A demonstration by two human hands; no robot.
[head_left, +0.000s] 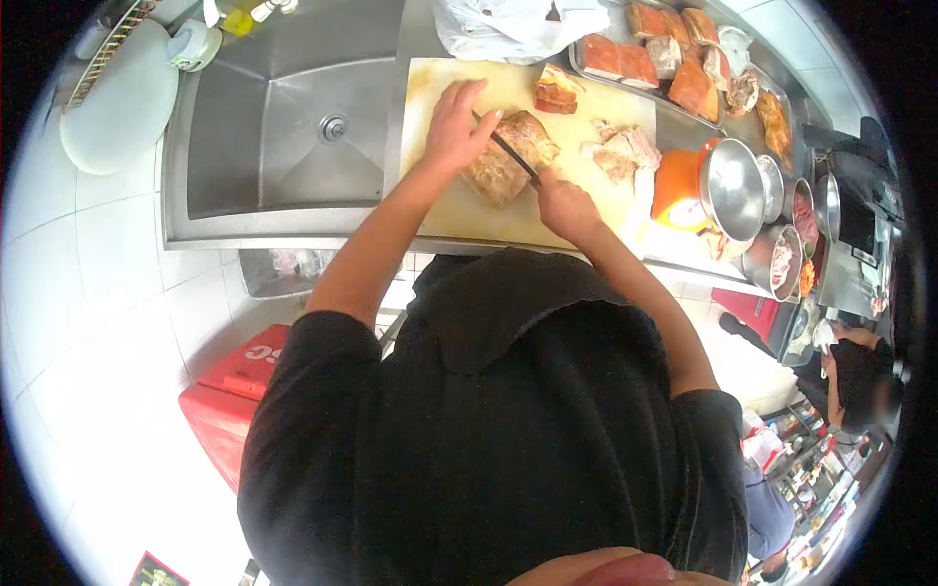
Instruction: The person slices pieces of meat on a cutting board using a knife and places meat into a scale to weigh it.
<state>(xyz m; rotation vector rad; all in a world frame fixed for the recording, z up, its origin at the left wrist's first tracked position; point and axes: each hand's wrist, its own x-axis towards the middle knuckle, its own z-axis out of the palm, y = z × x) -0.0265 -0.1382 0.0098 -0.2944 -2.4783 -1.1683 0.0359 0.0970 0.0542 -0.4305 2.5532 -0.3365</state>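
Note:
On the yellowish cutting board (489, 223) lies a large browned piece of meat (496, 179). My right hand (569, 207) is wrapped round the handle of a dark knife (510, 150), whose blade runs across the top of the meat toward the upper left. At the far end of that blade is my left hand (457, 129), its fingers stretched out and thumb apart, right at the meat's upper left edge. A crusty layered chunk of meat (557, 94) sits farther back on the board. Pale, torn-looking meat pieces (623, 154) lie to the right of my right hand.
A steel sink (283, 137) is at left. A white plastic bag (508, 31) and a tray of crisp-skinned meat blocks (614, 61) are at the back. An orange container (676, 188) and several steel bowls (733, 190) stand right. A person (855, 376) works far right.

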